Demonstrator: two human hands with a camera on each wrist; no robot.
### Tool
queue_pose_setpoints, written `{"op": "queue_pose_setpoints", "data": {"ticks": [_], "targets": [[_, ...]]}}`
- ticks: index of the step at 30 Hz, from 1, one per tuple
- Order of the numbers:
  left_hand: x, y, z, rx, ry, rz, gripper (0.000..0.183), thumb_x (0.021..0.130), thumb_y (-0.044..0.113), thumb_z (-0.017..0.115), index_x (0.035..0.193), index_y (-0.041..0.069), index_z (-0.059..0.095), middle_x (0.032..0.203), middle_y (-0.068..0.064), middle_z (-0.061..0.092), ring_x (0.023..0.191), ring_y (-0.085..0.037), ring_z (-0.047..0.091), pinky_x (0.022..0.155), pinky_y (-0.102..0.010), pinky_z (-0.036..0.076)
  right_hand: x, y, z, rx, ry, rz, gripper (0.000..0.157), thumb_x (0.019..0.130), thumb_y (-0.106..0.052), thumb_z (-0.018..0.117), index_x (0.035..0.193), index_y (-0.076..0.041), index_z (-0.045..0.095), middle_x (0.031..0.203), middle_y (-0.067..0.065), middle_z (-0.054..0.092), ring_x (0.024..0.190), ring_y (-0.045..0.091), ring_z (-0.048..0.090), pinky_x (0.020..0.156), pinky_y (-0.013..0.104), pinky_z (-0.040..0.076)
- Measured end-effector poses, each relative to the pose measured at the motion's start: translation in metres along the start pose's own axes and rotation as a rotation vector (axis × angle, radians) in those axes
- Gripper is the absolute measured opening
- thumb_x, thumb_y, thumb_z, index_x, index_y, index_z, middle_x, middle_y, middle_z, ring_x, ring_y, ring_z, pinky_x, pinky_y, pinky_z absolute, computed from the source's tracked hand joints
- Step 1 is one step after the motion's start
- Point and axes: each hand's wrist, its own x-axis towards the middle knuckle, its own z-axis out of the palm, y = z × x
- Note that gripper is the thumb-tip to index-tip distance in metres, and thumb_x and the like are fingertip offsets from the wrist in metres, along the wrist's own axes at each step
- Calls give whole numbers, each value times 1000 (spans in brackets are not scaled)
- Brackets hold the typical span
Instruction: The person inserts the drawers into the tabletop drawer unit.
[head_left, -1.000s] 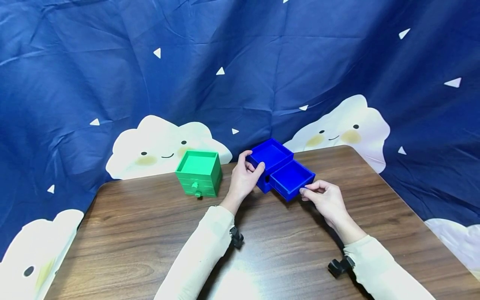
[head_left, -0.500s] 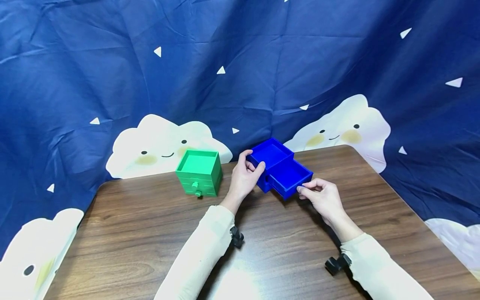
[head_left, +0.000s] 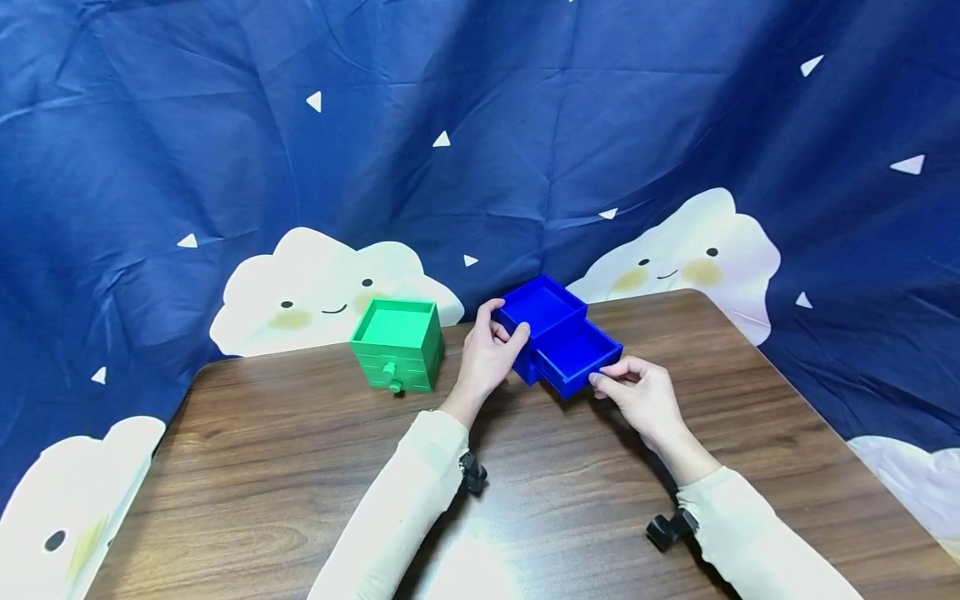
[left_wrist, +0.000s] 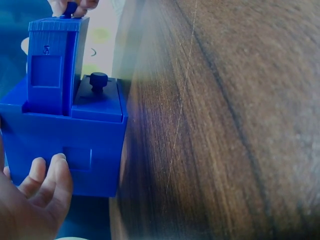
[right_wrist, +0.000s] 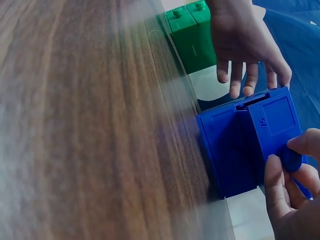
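A small blue drawer cabinet (head_left: pixel 543 307) with an open-topped tray stands at the back of the table. Its upper drawer (head_left: pixel 577 350) sticks out toward the front right, with nothing visible inside. My left hand (head_left: pixel 487 354) holds the cabinet's left side, thumb at the top front rim; in the left wrist view its fingertips (left_wrist: pixel 59 159) press on the side wall. With thumb and fingers, my right hand (head_left: pixel 645 400) pinches the round knob (right_wrist: pixel 291 158) of that drawer. Below, a second drawer with its own knob (left_wrist: pixel 98 81) sits closed.
A green drawer cabinet (head_left: pixel 397 346) with two front knobs stands left of the blue one. The wooden table (head_left: pixel 285 467) runs back to a dark blue cloth (head_left: pixel 495 150) with clouds. Black wrist devices (head_left: pixel 671 529) are strapped on both sleeves.
The blue drawer has slid a little way into its cabinet, my right hand moving left with it. My left hand and the green cabinet stay in place.
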Motion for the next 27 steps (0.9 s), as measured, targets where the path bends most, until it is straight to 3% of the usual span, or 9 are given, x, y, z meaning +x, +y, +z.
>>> {"op": "queue_pose_setpoints", "data": {"ticks": [27], "targets": [[1, 0, 0, 12, 0, -9, 61, 99, 43, 72, 153, 24, 51, 99, -12, 65, 80, -13, 60, 76, -26, 49, 12, 0, 11, 63, -18, -11, 10, 92, 8, 77, 93, 3, 69, 74, -11, 72, 65, 5, 73, 70, 23, 63]]}}
